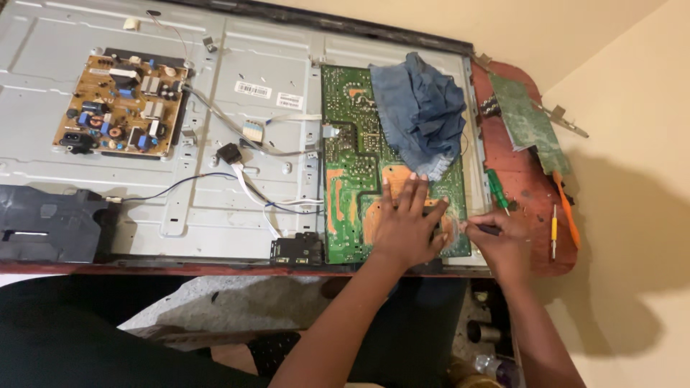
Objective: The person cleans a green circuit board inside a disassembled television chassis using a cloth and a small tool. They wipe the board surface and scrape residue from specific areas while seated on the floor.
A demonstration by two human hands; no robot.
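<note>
Dark-clothed knees fill the near edge, and from them both forearms reach up to the near right corner of the opened metal back panel. Left hand lies flat with fingers spread on the green circuit board, pressing it down beside its orange-patched near end. Right hand sits just right of it, fingers closed around a thin dark tool whose tip points left at the board's near right edge; what the tip meets is hidden by the left hand.

A crumpled blue cloth rests on the far half of that board. Far left sits a brown power board, with loose white and blue cables trailing between the two. To the right, on the reddish table edge, lie a green-handled screwdriver, an orange pry tool, a small yellow-handled driver and a second loose green board.

Risks, as I judge them: the tool tip could slip off and gouge the solder side or jab the spread fingers so close by. Leaning weight on the board may flex it. Small drivers near the table edge could roll off, and the loose cables might snag.
</note>
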